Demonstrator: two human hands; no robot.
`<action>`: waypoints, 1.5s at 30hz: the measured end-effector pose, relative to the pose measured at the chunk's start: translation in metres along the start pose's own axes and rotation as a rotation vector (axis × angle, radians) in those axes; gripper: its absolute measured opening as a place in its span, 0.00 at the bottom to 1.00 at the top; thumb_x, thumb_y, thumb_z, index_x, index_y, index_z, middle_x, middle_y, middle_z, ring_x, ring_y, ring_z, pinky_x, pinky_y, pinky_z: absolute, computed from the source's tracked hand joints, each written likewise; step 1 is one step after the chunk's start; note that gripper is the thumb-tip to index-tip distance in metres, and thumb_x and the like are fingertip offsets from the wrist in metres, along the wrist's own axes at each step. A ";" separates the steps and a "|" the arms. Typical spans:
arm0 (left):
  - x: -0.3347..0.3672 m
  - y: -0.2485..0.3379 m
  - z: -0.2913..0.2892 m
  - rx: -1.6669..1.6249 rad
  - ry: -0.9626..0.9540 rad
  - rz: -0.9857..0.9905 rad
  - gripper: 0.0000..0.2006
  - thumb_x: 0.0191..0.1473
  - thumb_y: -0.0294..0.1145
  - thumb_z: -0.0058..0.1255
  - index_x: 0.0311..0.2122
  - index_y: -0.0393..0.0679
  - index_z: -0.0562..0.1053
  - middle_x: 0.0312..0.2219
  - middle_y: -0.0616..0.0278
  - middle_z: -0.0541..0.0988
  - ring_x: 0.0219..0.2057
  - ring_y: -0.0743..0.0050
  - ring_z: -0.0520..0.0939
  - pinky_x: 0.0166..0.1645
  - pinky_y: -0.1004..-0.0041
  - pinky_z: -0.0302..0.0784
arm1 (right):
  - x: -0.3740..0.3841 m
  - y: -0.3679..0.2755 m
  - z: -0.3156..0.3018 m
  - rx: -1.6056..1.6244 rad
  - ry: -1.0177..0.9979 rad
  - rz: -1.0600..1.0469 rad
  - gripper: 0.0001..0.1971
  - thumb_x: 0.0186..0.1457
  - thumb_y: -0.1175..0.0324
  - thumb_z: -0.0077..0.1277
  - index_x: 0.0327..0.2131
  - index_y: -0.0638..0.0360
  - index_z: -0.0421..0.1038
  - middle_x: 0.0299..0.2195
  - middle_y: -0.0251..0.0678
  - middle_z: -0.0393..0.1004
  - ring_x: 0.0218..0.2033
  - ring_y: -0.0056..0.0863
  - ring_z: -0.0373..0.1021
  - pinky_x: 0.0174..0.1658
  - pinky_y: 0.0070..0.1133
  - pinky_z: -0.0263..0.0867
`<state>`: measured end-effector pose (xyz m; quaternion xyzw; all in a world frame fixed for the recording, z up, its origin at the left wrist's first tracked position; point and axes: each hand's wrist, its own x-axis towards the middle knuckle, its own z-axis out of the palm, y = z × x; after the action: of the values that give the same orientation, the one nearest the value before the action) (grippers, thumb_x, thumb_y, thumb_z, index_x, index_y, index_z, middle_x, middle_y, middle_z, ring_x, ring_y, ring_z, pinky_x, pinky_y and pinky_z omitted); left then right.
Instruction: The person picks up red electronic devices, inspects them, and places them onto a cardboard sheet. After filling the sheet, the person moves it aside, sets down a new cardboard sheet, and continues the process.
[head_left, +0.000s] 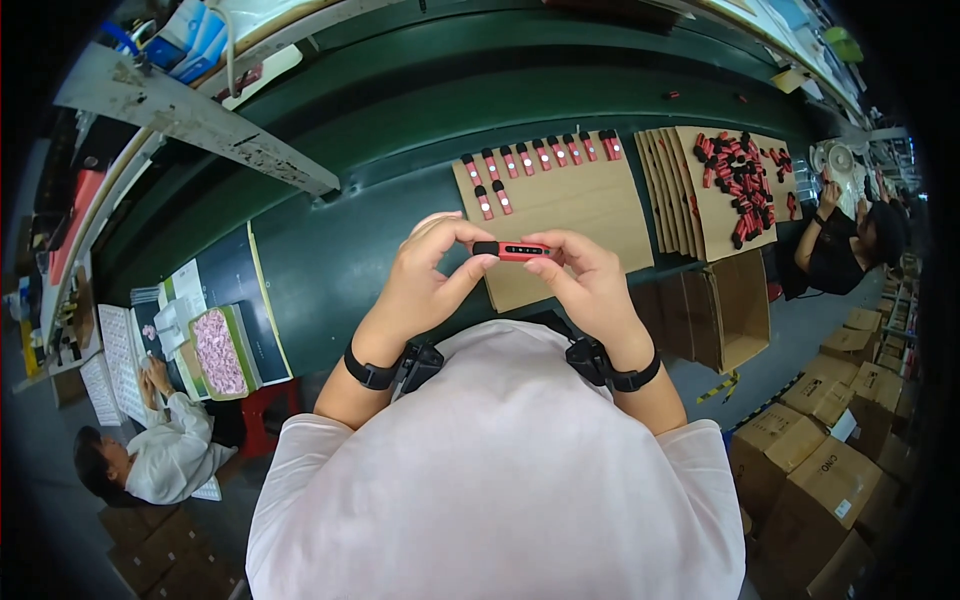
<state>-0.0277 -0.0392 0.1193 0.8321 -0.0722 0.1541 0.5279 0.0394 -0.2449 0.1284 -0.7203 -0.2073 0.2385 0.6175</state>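
Note:
Between both hands, level over the near part of the cardboard sheet, is a small red device with a black rounded end (520,250). A dark strip with small marks runs along its upward side. My left hand (432,262) pinches the black end between thumb and fingers. The red end is gripped by thumb and fingers of my right hand (583,268). Just beyond, similar red devices (525,159) lie on a flat cardboard sheet (590,215). They form a long far row and a shorter row of two at the left.
At right, a heap of red and black devices (738,190) lies on cardboard beside upright cardboard dividers (668,195). An open carton (738,310) stands below. Co-workers sit at left (165,450) and right (850,245). A metal post (200,120) slants at upper left; a green-rimmed tray (240,350) holds pink pieces.

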 end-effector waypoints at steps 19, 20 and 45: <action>0.001 0.024 -0.013 -0.001 0.025 0.245 0.12 0.41 0.21 0.62 0.34 0.40 0.75 0.29 0.63 0.79 0.32 0.67 0.78 0.56 0.56 0.66 | -0.014 -0.033 0.012 -0.238 0.024 -0.366 0.13 0.48 0.76 0.59 0.40 0.65 0.75 0.29 0.34 0.76 0.27 0.20 0.68 0.32 0.16 0.65; 0.002 0.024 -0.014 0.001 0.022 0.244 0.12 0.41 0.21 0.62 0.34 0.40 0.75 0.29 0.63 0.79 0.31 0.67 0.78 0.56 0.56 0.66 | -0.014 -0.032 0.013 -0.160 0.018 -0.331 0.12 0.49 0.76 0.58 0.40 0.65 0.75 0.29 0.33 0.76 0.27 0.19 0.68 0.32 0.16 0.65; 0.012 -0.032 -0.002 -0.085 -0.158 -0.042 0.11 0.47 0.26 0.58 0.38 0.38 0.74 0.31 0.58 0.76 0.34 0.64 0.77 0.42 0.70 0.72 | 0.032 0.023 -0.002 0.176 -0.287 0.268 0.09 0.58 0.69 0.51 0.38 0.65 0.74 0.28 0.29 0.76 0.27 0.12 0.67 0.30 0.13 0.63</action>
<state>-0.0082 -0.0229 0.0969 0.8199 -0.1026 0.0735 0.5585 0.0661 -0.2310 0.1034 -0.6435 -0.1738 0.4358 0.6048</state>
